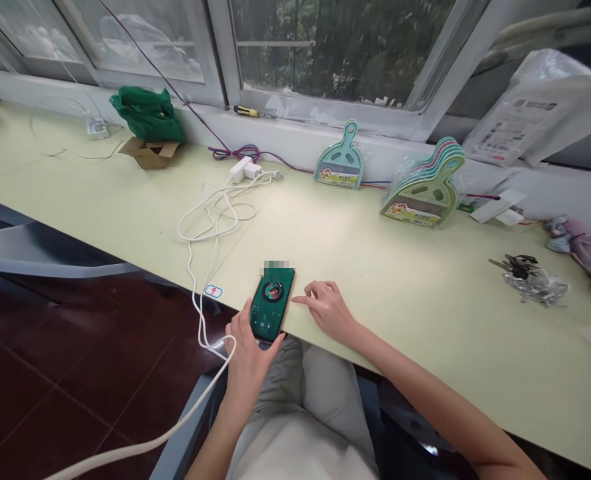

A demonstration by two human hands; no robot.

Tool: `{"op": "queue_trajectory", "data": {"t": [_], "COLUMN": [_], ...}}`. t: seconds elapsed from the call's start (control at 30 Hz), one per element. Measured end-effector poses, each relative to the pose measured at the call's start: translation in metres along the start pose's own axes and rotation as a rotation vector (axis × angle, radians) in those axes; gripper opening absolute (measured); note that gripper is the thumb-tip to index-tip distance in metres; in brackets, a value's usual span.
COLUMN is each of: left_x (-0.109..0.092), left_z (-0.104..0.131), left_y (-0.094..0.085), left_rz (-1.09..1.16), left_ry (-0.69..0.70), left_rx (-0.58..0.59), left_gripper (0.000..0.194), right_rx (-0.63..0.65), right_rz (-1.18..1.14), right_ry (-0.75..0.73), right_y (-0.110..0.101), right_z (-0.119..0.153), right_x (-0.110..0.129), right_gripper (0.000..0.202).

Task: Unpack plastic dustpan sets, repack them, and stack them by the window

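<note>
A smartphone (271, 303) with a green music-player screen is held at the table's front edge, tilted slightly to the right. My left hand (248, 347) grips its lower end, thumb and fingers on opposite sides. Just right of the phone is my right hand (328, 310), its index finger stretched toward the screen's side and the other fingers curled. Nothing shows in that hand, and the fingertip appears apart from the screen. A white cable (200, 320) hangs over the edge and passes in front of my left wrist.
White chargers (245, 171) with coiled cable lie toward the back. Small dustpan sets, one blue (339, 163) and a green-fronted stack (423, 193), lean by the window sill. Keys (523, 267) rest at right. A green bag (148, 113) sits on a cardboard box (148, 155) at left.
</note>
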State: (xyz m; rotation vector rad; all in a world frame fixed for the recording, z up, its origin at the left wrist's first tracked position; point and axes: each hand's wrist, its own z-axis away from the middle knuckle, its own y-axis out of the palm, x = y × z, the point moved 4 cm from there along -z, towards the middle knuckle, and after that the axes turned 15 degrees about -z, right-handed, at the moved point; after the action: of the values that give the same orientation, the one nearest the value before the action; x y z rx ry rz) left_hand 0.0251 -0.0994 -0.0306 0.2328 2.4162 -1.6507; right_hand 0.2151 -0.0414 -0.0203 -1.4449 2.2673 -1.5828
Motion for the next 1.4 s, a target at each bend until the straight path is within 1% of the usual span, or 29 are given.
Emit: {"op": "queue_trajectory", "data": {"t": [0.2, 0.47, 0.67, 0.77, 0.83, 0.93, 1.03, 1.13, 1.2, 1.27, 1.33, 1.4], "left_x": [0.001, -0.001, 0.000, -0.001, -0.001, -0.001, -0.002, -0.002, -0.002, -0.002, -0.002, -0.001], "left_z": [0.001, -0.001, -0.001, -0.001, -0.001, 0.000, 0.000, 0.000, 0.000, 0.000, -0.001, -0.001], "left_y": [-0.002, -0.005, -0.004, -0.003, -0.002, -0.002, -0.001, -0.001, -0.002, -0.002, -0.001, 0.000], "left_rz": [-0.015, -0.052, -0.094, -0.095, -0.091, -0.096, -0.082, -0.067, -0.076, -0.088, -0.097, -0.098], "left_ry": [-0.025, -0.021, -0.031, -0.024, -0.024, -0.031, -0.033, -0.045, -0.047, -0.034, -0.022, -0.017], "left_rx": [0.022, 0.044, 0.053, 0.048, 0.041, 0.036, 0.035, 0.047, 0.042, 0.027, 0.018, 0.009], "left_gripper": [0.082, 0.076, 0.074, 0.073, 0.072, 0.072, 0.072, 0.072, 0.072, 0.072, 0.072, 0.073], "right_rx": [0.016, 0.117, 0.080, 0.147, 0.203, 0.231, 0.178, 0.012, -0.102, -0.186, -0.228, -0.232], "right_rz": [0.016, 0.017, -0.013, -0.025, -0.033, -0.044, -0.085, -0.177, -0.240, -0.285, -0.319, -0.341], "right_ry": [-0.023, -0.002, 0.013, 0.024, 0.033, 0.052, 0.081, 0.178, 0.247, 0.301, 0.336, 0.348], "right_y": [0.002, 0.012, 0.009, 0.011, 0.015, 0.019, 0.022, 0.018, 0.013, 0.009, 0.006, 0.005], "right_z": [0.001, -0.003, -0.002, -0.002, -0.005, -0.013, -0.024, -0.030, -0.029, -0.028, -0.026, -0.026], "right_x": [0.002, 0.000, -0.003, -0.004, -0.003, 0.001, 0.001, -0.008, -0.017, -0.024, -0.027, -0.028], "right_gripper": [0.041, 0.043, 0.050, 0.052, 0.057, 0.063, 0.063, 0.062, 0.061, 0.057, 0.052, 0.049]}}
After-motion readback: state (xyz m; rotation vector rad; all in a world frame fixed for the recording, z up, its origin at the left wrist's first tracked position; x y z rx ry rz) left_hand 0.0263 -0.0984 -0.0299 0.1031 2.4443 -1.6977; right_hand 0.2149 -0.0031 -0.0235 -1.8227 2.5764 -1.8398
